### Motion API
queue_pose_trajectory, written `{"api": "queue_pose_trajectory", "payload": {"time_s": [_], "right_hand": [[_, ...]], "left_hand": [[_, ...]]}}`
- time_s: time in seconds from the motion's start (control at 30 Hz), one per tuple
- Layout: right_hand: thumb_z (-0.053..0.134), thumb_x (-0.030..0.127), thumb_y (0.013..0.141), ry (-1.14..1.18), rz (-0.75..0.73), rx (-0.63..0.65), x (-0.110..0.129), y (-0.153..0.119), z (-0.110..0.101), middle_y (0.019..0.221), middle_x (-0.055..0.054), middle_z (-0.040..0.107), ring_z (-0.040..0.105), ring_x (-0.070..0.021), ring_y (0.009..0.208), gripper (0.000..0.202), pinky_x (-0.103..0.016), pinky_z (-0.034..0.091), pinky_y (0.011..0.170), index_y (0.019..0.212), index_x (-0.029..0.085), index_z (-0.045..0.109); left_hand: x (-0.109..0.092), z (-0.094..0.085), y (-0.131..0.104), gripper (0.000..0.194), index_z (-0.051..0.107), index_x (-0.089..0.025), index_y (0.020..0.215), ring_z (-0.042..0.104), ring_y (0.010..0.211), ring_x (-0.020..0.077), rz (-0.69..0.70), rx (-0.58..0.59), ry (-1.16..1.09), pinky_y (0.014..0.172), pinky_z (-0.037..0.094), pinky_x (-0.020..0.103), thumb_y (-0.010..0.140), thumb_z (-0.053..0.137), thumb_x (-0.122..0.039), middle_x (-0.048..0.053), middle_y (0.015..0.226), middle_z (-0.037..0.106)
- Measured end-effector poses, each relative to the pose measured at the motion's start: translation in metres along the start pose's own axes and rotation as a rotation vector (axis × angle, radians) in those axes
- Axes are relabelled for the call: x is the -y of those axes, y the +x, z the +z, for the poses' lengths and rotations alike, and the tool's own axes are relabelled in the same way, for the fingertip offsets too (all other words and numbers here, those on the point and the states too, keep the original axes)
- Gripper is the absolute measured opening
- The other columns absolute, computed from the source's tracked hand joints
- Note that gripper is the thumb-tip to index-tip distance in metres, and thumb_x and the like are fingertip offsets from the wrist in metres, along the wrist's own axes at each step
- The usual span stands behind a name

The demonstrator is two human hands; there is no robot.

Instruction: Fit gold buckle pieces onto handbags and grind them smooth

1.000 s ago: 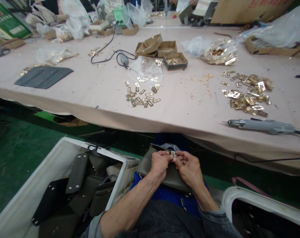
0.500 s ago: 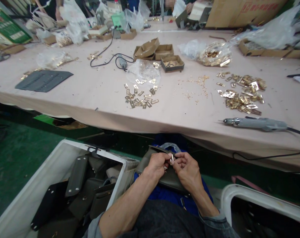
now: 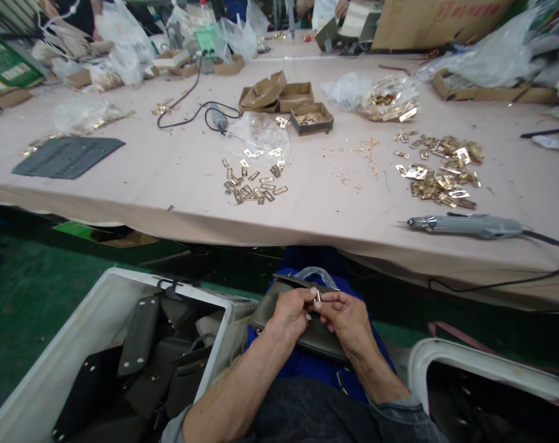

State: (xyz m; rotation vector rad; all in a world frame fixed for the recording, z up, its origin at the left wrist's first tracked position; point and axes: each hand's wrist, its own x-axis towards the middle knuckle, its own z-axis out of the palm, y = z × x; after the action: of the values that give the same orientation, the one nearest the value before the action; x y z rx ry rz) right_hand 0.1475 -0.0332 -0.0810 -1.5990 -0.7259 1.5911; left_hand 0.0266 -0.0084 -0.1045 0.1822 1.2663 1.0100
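Observation:
A dark olive handbag point(image 3: 320, 342) lies across my lap, over blue cloth, with a handle point(image 3: 317, 274) wrapped in clear plastic at its far side. Above the bag, my left hand point(image 3: 289, 312) and my right hand point(image 3: 348, 319) meet fingertip to fingertip. Pinched between them is a small, shiny metal plate point(image 3: 318, 296), partly hidden by the fingers. Both hands are closed. Just below the left fingers shows a small metal fitting point(image 3: 308, 318); whether it is on the bag or held, I cannot tell.
Gold metal plates point(image 3: 445, 172) lie heaped on the table point(image 3: 307, 215), near an electric screwdriver point(image 3: 463, 225). More frames point(image 3: 251, 184) and a small box of parts point(image 3: 312, 118) lie mid-table. A white bin point(image 3: 108, 277) of bag pieces stands left, another bin point(image 3: 415, 369) right. Other people's hands show at the back.
The view has shifted slightly, so the table's things appear further left. My hands keep their pinch on the metal plate, with the right fingers a little straighter.

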Motion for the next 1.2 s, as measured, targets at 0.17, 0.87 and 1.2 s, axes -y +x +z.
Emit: {"api": "queue_pose_trajectory", "payload": {"time_s": [0.17,0.87,1.2], "right_hand": [[0.091,0.034,0.056,0.021,-0.006,-0.055,-0.002,0.002,0.001,0.067,-0.007,0.071,0.056,-0.0113,0.048,0.044,-0.019,0.04,0.042,0.086,0.013,0.067],[0.096,0.037,0.056,0.214,0.021,0.048,-0.017,0.016,-0.007,0.06,0.0,0.063,0.047,-0.0082,0.043,0.044,-0.019,0.036,0.038,0.079,0.013,0.067],[0.096,0.036,0.057,0.193,0.02,0.062,-0.015,0.017,-0.006,0.061,-0.001,0.063,0.051,-0.0099,0.045,0.041,-0.021,0.041,0.041,0.075,0.015,0.066]], "left_hand": [[0.001,0.005,0.003,0.026,0.064,-0.01,0.053,0.054,0.052,0.0139,-0.073,-0.059,-0.048,0.049,0.041,0.025,0.058,0.09,-0.015,0.006,0.058,0.061],[-0.004,0.003,0.009,0.019,0.068,-0.008,0.058,0.059,0.056,0.0155,-0.17,-0.01,-0.056,0.055,0.046,0.026,0.062,0.087,-0.012,0.008,0.062,0.064],[-0.002,-0.001,0.012,0.025,0.068,-0.008,0.061,0.061,0.058,0.0171,-0.195,-0.023,-0.059,0.056,0.047,0.027,0.06,0.092,-0.016,0.009,0.064,0.065]]}}
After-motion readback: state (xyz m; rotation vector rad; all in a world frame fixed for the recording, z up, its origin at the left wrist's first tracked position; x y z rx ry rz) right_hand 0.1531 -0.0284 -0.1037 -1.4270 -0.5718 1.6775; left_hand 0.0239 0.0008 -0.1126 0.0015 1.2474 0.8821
